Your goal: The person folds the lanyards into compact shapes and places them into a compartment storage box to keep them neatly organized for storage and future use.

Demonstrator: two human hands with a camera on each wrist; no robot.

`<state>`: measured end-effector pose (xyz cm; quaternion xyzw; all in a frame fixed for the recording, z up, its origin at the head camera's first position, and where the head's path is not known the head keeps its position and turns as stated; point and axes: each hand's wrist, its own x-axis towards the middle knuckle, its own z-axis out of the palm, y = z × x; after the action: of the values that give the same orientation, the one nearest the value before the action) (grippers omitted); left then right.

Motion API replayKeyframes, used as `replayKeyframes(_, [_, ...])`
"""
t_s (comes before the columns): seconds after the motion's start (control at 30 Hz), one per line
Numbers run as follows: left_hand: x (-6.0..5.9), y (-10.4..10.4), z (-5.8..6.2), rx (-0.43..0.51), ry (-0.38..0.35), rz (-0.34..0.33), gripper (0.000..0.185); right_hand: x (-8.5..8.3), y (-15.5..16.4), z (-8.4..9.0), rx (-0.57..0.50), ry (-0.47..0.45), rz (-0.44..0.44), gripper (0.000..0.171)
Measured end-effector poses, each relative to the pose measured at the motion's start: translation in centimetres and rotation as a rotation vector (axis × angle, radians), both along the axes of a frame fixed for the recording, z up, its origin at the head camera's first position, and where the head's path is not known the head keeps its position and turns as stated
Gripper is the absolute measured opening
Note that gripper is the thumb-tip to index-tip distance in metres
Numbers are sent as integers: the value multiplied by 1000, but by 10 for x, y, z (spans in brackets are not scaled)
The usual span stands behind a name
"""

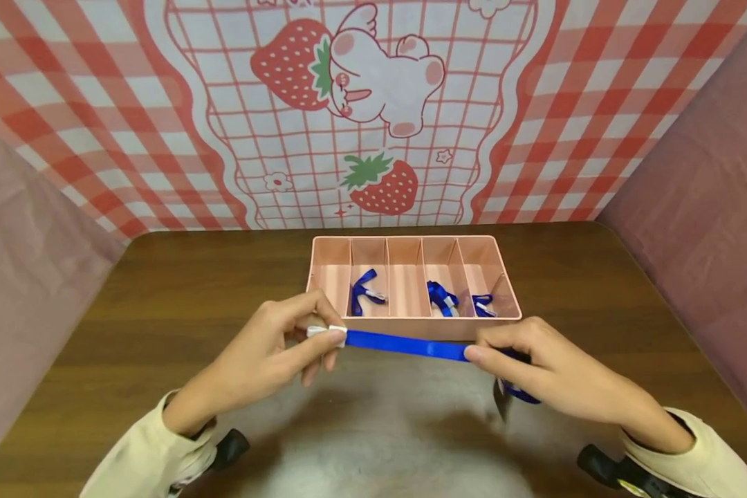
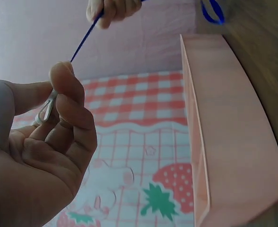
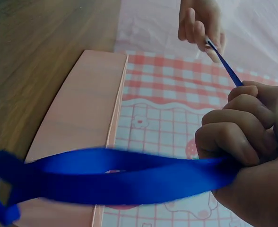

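A blue lanyard [image 1: 404, 344] stretches almost level between both hands, in front of the tray. My left hand [image 1: 274, 349] pinches its white end between thumb and fingers; a pale loop-shaped clip [image 2: 48, 108] shows beside those fingertips in the left wrist view. At the other side my right hand [image 1: 557, 366] pinches the ribbon with the thumb on top and the other fingers curled. Below the right hand, the rest of the lanyard hangs in a loose loop [image 3: 129, 187], seen large in the right wrist view.
Behind the hands stands a pink tray [image 1: 404, 328] with several compartments in a row. Blue lanyards lie in three of them: one left of centre [image 1: 357, 297], a bunched one [image 1: 438, 296] and one at far right [image 1: 482, 303]. A checked strawberry cloth [image 1: 373, 138] hangs behind the wooden table [image 1: 193, 277].
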<state>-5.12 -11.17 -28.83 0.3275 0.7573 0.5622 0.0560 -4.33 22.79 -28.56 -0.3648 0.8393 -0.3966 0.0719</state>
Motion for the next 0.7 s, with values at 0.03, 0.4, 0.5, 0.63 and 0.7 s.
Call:
replayKeyframes(0.03, [0, -3, -1, -5, 0, 9, 8, 2, 3, 0, -4, -14, 3, 35])
replayKeyframes(0.4, [5, -30, -9, -35, 5, 76, 9, 7, 13, -3, -3, -52, 5, 19])
replayKeyframes(0.5, [7, -31, -7, -40, 13, 83, 10, 6, 11, -6, -22, -34, -4, 24])
replayKeyframes(0.63, [8, -33, -5, -40, 20, 90, 11, 6, 12, -9, -27, 11, 37, 25])
replayKeyframes(0.7, [8, -35, -4, -43, 24, 92, 12, 7, 13, -9, -7, 12, 62, 24])
